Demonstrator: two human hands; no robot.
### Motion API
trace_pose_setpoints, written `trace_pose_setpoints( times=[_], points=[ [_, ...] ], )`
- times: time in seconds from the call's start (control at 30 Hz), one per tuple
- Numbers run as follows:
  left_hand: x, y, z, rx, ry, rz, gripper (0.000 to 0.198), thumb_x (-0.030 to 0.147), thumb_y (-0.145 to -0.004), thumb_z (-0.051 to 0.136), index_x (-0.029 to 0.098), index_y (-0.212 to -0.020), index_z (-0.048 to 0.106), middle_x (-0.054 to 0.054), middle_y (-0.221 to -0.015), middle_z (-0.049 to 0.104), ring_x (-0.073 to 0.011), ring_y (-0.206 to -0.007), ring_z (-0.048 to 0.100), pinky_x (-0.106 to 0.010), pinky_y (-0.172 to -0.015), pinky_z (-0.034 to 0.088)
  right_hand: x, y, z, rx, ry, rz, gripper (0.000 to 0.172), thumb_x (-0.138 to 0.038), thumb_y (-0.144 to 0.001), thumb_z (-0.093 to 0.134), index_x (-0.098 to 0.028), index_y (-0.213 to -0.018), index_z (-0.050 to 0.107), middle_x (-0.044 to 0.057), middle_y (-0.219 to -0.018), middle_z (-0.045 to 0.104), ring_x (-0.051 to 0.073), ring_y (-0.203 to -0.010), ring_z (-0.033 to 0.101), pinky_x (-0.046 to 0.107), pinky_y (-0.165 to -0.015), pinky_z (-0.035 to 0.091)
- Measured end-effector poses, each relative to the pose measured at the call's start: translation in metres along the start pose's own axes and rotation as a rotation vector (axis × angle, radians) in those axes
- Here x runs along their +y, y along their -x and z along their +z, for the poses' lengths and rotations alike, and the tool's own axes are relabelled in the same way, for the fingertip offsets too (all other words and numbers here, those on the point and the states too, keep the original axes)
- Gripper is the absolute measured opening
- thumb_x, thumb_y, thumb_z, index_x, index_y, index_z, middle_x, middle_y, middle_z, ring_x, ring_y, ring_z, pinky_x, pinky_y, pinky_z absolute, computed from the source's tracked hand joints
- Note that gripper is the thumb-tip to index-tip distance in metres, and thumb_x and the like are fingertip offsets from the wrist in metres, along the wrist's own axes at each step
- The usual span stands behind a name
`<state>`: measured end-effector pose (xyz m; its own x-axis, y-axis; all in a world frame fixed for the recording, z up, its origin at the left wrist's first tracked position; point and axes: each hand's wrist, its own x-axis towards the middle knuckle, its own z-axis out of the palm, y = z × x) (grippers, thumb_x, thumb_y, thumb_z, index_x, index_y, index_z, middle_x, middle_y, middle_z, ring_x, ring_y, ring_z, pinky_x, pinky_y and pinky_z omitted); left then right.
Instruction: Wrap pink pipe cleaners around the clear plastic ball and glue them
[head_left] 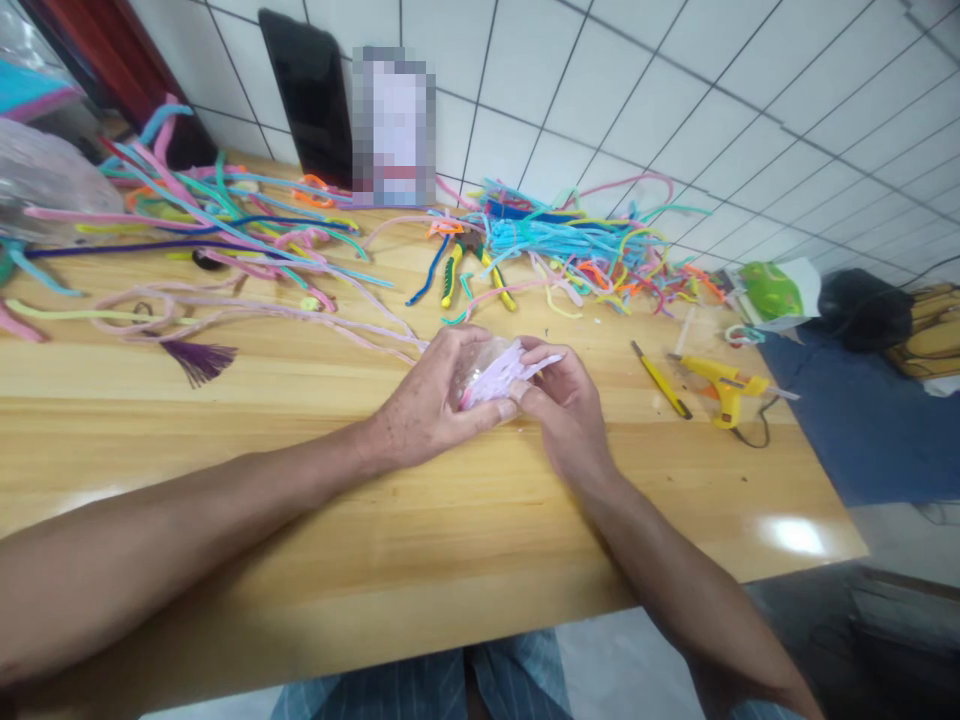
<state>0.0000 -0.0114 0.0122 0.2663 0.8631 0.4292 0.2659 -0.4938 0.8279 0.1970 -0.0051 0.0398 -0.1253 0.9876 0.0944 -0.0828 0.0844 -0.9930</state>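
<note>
Wrap of clear crinkled plastic (489, 355) with slim pale-lilac strips (498, 379): held in closely curled left hand (421, 398) and pinching right hand (571, 408).

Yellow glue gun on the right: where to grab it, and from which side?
Best by the handle, probably from the near side: the yellow glue gun lies flat, handle jutting toward the table's near edge, tip pointing left. Avoid the cord right of the handle.
</note>
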Motion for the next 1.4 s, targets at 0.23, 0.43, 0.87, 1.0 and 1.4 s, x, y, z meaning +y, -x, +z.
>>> trace_pose_setpoints(
  times=[0.23, 0.43, 0.87, 1.0, 1.4],
  points=[
    [0.007, 0.002, 0.000, -0.020, 0.001, -0.011, 0.058, 0.042, -0.100, 0.073, 0.022, -0.146, 0.044, -0.014, -0.140, 0.059, -0.0306, -0.134, 0.060, -0.049, -0.111, 0.054, 0.000, 0.002, 0.001, 0.014, -0.009, 0.013, 0.019, -0.024, -0.076, 0.084, -0.029, -0.091, 0.073, 0.002, -0.127, 0.073, 0.024, -0.118, 0.068, 0.040, -0.103, 0.054],
    [0.004, 0.001, 0.000, -0.017, -0.027, 0.056, 0.056, 0.041, -0.101, 0.073, 0.024, -0.148, 0.048, -0.014, -0.146, 0.057, -0.0316, -0.139, 0.057, -0.051, -0.118, 0.050, 0.001, 0.003, 0.001, 0.045, -0.056, 0.016, 0.014, -0.025, -0.077, 0.084, -0.027, -0.079, 0.070, 0.001, -0.124, 0.075, 0.024, -0.115, 0.067, 0.037, -0.096, 0.054],
    [0.003, 0.002, 0.001, 0.000, -0.032, 0.083, 0.054, 0.040, -0.100, 0.073, 0.025, -0.146, 0.049, -0.013, -0.143, 0.059, -0.0306, -0.137, 0.058, -0.051, -0.116, 0.051, 0.002, 0.002, 0.002, 0.036, -0.008, 0.037, 0.017, -0.028, -0.075, 0.081, -0.026, -0.076, 0.065, 0.003, -0.125, 0.073, 0.025, -0.116, 0.066, 0.037, -0.096, 0.053],
    [-0.003, 0.001, 0.003, 0.013, -0.047, 0.132, 0.056, 0.042, -0.098, 0.075, 0.026, -0.145, 0.050, -0.014, -0.143, 0.059, -0.0320, -0.139, 0.057, -0.052, -0.117, 0.051, 0.001, 0.003, 0.000, 0.024, 0.018, 0.039, 0.017, -0.028, -0.076, 0.081, -0.026, -0.077, 0.064, 0.003, -0.125, 0.073, 0.025, -0.115, 0.066, 0.037, -0.097, 0.053],
    [-0.001, 0.002, -0.005, -0.071, -0.071, 0.179, 0.058, 0.038, -0.102, 0.068, 0.025, -0.152, 0.043, -0.016, -0.148, 0.054, -0.0320, -0.144, 0.051, -0.054, -0.121, 0.048, -0.001, 0.003, -0.002, 0.026, 0.024, 0.043, 0.016, -0.029, -0.076, 0.080, -0.026, -0.078, 0.065, 0.004, -0.127, 0.073, 0.025, -0.119, 0.066, 0.040, -0.101, 0.053]
  ],
)
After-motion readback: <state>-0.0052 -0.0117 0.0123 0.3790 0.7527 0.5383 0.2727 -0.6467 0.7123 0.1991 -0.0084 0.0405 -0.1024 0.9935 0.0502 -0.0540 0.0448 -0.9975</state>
